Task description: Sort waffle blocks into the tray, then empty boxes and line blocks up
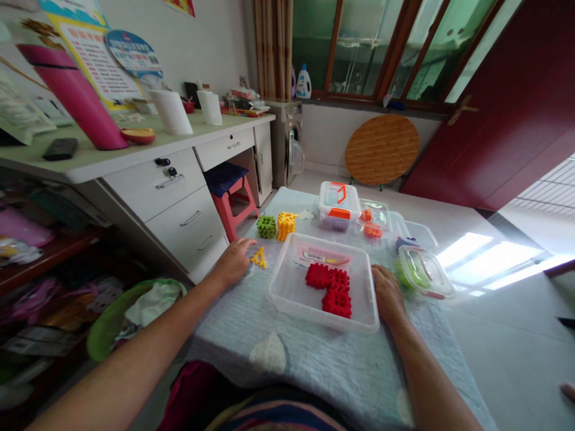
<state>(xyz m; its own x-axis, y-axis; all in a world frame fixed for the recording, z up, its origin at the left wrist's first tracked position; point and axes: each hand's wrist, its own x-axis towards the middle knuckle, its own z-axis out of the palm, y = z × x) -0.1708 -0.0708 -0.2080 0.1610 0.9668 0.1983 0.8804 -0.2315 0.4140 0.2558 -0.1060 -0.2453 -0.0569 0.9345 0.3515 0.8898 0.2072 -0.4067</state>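
Note:
An open clear plastic box point(287, 293) sits on the small cloth-covered table point(323, 359) in front of me, with red waffle blocks point(330, 287) inside it. My left hand point(233, 262) lies flat on the cloth at the box's left, fingers stretched towards a small yellow block piece point(259, 258) and touching or nearly touching it. My right hand point(387, 293) rests against the box's right side, fingers bent down along its rim. Further back stand a green block cube point(266, 226) and a yellow block cube point(286, 224).
Behind the open box stands a lidded box with orange clips point(339, 206), a clear box of orange blocks point(375, 218) and, at right, one with green pieces point(420, 272). A white desk with drawers point(171, 185) and a pink stool point(231, 194) are at left. A washing machine point(291, 143) stands beyond.

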